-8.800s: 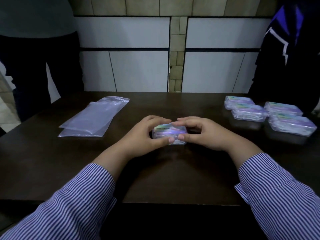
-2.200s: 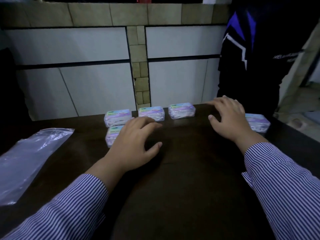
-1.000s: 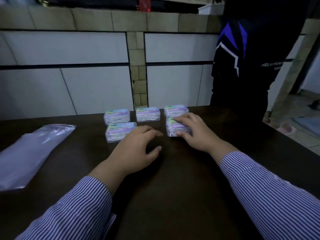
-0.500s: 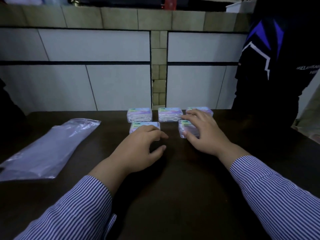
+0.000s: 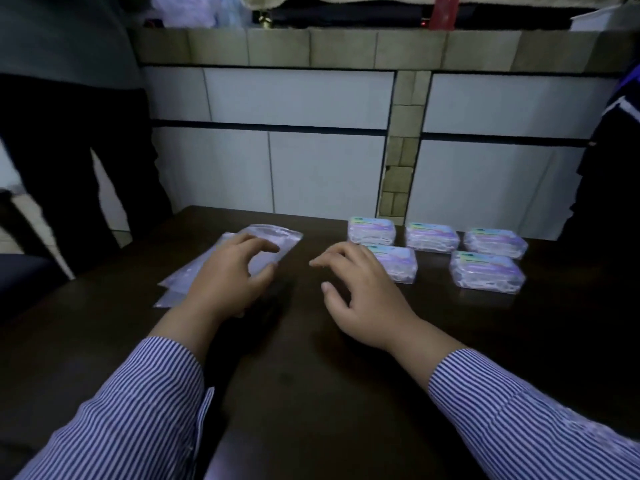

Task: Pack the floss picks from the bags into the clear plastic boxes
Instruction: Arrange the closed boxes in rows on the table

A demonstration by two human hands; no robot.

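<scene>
Nearest the camera, two striped sleeves reach out over the dark worktop, which is bare along its near edge.

Past them, toward the middle of the worktop, the left hand is over the near end of the flat clear bags. Its fingers are loosely curled and spread, gripping nothing; whether the fingertips touch the plastic cannot be told. The bags look flattened and empty, lying in a loose overlapping pile toward the far left, probably set aside there to keep them apart from the finished work.

The right hand is beside it at the middle, palm down, fingers relaxed and slightly bent, holding nothing. Its knuckles cover the near left corner of the closest clear plastic box, but contact is not clear.

Farther back, toward the far right edge, five boxes sit in two rows: three along the far edge and two just in front, the second of these at. All are shut, with white floss picks showing through the walls. Lining them up this way likely keeps the packed ones counted and out of the working space.

By the look of it the packing is done or nearly so, with no loose picks in view.

Beyond the far edge stands a tiled wall, with a dark-clothed person at each side.
</scene>
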